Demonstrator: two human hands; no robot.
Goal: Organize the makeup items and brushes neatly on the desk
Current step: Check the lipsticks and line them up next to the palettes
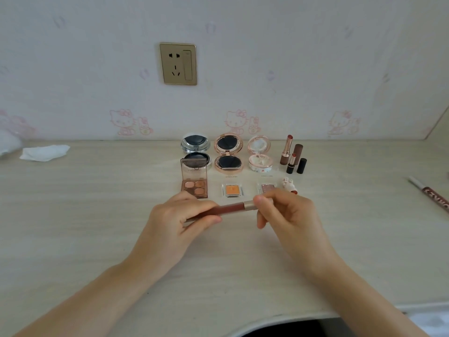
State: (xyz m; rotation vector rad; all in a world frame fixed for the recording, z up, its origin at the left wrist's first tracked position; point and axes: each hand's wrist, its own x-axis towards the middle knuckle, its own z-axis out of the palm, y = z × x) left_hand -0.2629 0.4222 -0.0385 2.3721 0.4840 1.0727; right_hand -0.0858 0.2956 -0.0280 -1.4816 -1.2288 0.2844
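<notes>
Both hands held a slim reddish lip pencil (230, 208) level above the desk (97, 215), in front of the rows of open compacts. The left hand (179, 220) gripped the barrel between curled fingers and thumb; the right hand (284, 210) pinched its pale gold cap end.

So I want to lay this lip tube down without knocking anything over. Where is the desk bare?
Bare desk runs left of the four-pan palette, below the tissue. More lies between the small white figure and the pen at right. The near edge below both hands is free too. Crowded: the compacts and lipsticks behind the tube.
</notes>
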